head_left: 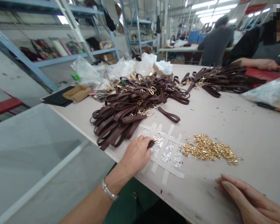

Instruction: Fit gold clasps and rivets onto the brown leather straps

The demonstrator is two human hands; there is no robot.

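Left hand [138, 153] clamps a brown strap [150, 144], gold clasp [157, 136] poking out past the fingertips, over the taped plastic patch [168, 151] just inside the near table edge, which the wrist crosses. Right hand [252, 199] has thumb and fingertips together low on the right, can't tell if anything is pinched. Strap pile [128, 109] crowds the far-left side; gold pieces [207, 149] sit right of the patch, with open tabletop [252, 133] beyond and toward the right hand.
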